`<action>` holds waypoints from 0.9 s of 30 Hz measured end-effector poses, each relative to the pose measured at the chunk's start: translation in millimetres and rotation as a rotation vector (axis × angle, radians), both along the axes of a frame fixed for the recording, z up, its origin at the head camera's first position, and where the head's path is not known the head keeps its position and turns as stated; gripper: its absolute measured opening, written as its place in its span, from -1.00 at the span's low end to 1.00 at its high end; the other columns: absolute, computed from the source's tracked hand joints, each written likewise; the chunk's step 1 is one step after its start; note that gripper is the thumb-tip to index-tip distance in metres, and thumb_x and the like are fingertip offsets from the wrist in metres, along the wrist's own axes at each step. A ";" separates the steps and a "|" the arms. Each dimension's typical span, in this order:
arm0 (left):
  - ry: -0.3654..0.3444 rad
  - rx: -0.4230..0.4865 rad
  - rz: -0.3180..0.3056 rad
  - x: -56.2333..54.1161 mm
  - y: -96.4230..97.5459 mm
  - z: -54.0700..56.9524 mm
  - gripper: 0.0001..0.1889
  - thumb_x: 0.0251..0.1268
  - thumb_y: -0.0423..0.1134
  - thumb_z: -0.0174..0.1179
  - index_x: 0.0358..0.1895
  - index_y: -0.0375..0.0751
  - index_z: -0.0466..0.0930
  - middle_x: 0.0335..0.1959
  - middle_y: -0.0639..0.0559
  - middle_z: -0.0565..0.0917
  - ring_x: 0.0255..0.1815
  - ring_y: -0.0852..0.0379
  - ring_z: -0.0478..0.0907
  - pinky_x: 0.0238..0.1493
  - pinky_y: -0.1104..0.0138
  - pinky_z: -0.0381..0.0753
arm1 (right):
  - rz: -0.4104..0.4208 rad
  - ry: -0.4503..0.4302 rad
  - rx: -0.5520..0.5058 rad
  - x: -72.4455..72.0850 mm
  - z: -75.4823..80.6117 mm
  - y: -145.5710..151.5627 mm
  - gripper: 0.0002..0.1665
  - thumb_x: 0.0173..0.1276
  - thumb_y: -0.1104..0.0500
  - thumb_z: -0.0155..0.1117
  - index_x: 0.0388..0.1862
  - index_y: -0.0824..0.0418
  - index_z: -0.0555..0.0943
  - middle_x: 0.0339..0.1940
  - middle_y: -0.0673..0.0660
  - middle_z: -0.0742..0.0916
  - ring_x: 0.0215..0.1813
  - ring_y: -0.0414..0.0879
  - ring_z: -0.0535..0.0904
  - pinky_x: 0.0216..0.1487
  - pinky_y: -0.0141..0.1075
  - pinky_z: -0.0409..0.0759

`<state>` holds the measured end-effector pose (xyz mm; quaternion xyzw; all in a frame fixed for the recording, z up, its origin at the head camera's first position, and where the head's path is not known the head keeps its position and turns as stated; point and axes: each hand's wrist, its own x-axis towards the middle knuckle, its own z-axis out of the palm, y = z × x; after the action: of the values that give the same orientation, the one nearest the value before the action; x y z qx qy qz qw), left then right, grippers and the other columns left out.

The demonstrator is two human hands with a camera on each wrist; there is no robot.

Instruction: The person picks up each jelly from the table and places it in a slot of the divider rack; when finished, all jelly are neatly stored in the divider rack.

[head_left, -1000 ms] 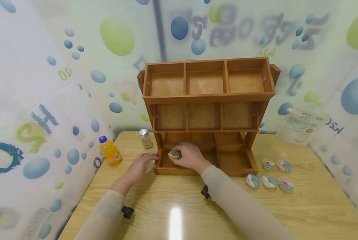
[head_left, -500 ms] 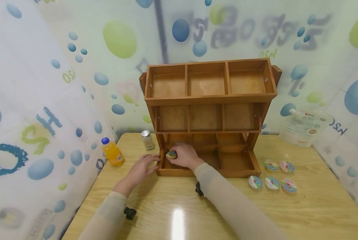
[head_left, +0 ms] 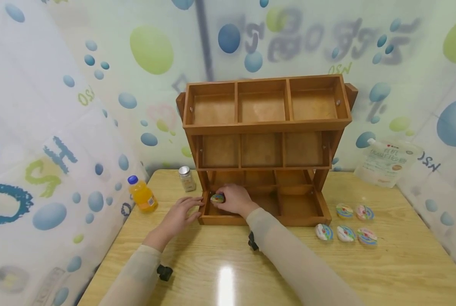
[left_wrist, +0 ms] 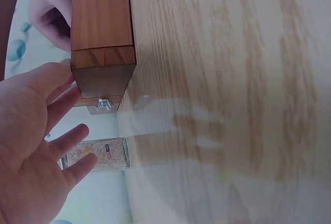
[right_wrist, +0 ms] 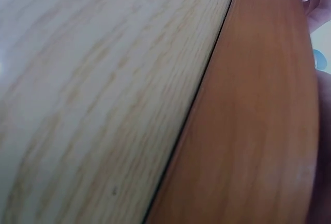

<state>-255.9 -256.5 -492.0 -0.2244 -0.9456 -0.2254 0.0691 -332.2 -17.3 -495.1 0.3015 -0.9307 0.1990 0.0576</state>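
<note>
My right hand (head_left: 236, 199) reaches into the bottom left compartment of a wooden three-tier rack (head_left: 268, 126). Thumb and fingers pinch a small jelly cup (head_left: 217, 198) with a colourful printed lid, close to that compartment's left wall. Most of the cup's body is hidden behind the rack's front board. Outside the rack, my left hand (head_left: 177, 216) rests its fingertips at the bottom tier's left end. In the left wrist view this hand (left_wrist: 31, 141) has loosely extended fingers, with the thumb and index finger right at the corner of the wooden board (left_wrist: 101, 14).
Several similar jelly cups (head_left: 345, 233) stand on the wooden table (head_left: 274, 276) right of the rack. A white spouted pouch (head_left: 388, 163) leans behind them. Left of the rack are a glass shaker jar (head_left: 187, 179) and an orange juice bottle (head_left: 143, 195).
My right hand has moved slightly left with the jelly cup, bringing it nearer the compartment's left wall and lower. My left hand stays at the rack's end.
</note>
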 end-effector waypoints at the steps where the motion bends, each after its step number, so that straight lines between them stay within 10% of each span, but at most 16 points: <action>1: -0.008 0.002 0.002 -0.1 0.3 0.3 -0.64 0.48 -0.19 0.29 0.26 -0.15 0.65 0.44 -0.09 0.55 0.47 -0.25 0.40 0.44 -0.20 0.44 | 0.002 0.000 -0.001 0.6 0.3 1.0 -0.56 0.32 -0.24 0.44 0.02 -0.01 0.79 -0.07 -0.08 0.80 -0.06 -0.15 0.71 0.02 -0.23 0.73; 27: -0.020 0.010 -0.010 1.3 0.8 1.1 -0.62 0.50 -0.19 0.27 0.28 -0.19 0.62 0.46 -0.12 0.52 0.49 -0.29 0.37 0.46 -0.23 0.40 | -0.061 0.114 -0.013 50.7 22.9 81.8 -0.56 0.35 -0.10 0.49 0.11 0.06 0.75 0.12 0.02 0.77 0.25 0.04 0.65 0.35 0.01 0.61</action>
<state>-254.6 -255.8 -490.9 -0.2264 -0.9440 -0.2325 0.0595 -281.5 64.4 -472.2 0.2834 -0.9333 0.1857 0.1187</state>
